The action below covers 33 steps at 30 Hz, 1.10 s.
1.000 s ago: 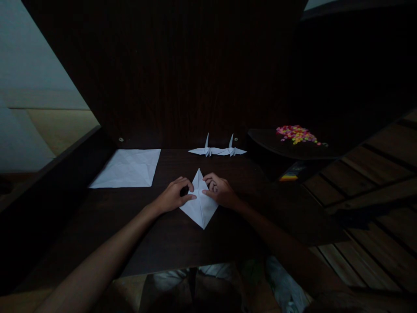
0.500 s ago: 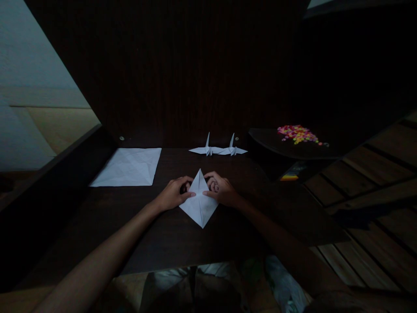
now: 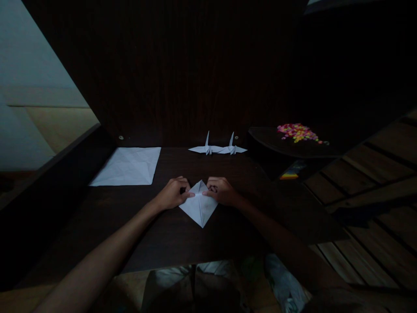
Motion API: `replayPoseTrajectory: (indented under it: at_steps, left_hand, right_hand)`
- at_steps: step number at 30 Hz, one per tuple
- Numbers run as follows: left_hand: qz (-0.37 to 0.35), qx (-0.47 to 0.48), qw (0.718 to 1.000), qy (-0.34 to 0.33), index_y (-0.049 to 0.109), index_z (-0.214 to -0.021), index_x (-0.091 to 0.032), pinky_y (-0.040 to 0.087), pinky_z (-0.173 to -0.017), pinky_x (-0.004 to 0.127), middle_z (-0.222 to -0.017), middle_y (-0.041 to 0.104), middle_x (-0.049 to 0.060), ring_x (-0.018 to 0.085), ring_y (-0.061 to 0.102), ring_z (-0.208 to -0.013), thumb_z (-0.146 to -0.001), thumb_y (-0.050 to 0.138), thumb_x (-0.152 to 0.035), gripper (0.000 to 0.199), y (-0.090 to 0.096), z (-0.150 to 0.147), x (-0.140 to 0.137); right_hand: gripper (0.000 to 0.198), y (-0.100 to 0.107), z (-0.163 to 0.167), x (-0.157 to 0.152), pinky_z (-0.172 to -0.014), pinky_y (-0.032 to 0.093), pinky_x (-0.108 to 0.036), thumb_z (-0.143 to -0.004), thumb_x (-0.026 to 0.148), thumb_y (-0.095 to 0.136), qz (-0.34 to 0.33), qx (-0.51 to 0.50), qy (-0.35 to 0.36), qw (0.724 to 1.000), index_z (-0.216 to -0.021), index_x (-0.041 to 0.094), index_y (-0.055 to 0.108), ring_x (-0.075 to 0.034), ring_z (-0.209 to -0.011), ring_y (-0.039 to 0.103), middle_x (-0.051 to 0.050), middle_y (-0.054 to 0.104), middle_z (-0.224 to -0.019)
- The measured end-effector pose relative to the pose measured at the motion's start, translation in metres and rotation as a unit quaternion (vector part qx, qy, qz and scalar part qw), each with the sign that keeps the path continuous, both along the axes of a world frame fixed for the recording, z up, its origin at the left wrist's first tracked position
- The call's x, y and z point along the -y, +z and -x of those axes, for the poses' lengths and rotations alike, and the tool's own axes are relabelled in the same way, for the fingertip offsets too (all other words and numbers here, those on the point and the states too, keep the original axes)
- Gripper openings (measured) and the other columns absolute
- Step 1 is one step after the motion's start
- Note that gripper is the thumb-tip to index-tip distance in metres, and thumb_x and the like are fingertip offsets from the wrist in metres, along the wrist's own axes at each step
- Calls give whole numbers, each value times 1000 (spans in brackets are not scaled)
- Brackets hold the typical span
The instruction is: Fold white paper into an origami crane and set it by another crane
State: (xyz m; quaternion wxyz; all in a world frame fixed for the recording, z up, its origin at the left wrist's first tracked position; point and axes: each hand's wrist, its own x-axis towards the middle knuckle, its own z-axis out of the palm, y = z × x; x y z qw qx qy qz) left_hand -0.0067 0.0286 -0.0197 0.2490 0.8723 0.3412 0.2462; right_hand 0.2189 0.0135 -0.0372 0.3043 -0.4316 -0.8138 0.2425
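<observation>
- The paper [image 3: 201, 213] is set at the middle of the desk [image 3: 153, 248], between the two hands; one point is turned toward the person, the opposite one away; whether its underside is wholly rested on the wood cannot be told.
- Its upper left edge is pinched by the left hand [image 3: 172, 193], with the thumb laid on the top face and the fingers curled at the edge; the upper right edge is gripped likewise by the right hand [image 3: 224, 192]; the hidden fingertips cannot be made out.
- Very little weight is to be expected; the body is judged thin and easily bent, though stiffer where layers are stacked.
- Slipping is thought unlikely under light thumb pressure; stray creases or a tear are to be feared, chiefly at the points.
- The hold is best taken at the two sides, flat between thumb and fingers; the sharp points are best left unsqueezed.
- Farther back, a sheet [image 3: 130, 167] and two cranes [image 3: 215, 149] are left untouched.
</observation>
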Motion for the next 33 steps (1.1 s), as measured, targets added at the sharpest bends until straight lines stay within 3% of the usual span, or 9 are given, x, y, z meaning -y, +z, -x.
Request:
replayPoseTrajectory:
  at_steps: [33]
  left_hand:
    - [-52, -35, 997, 33, 51, -60, -16, 36, -57, 25, -61, 52, 0, 14, 51, -59, -79, 62, -20, 22, -4, -6, 3]
  right_hand:
    - [26, -1, 3, 0, -51, 29, -22, -72, 17, 69, -14, 2, -8, 1000, -56, 16, 48, -8, -53, 40, 4, 44, -60]
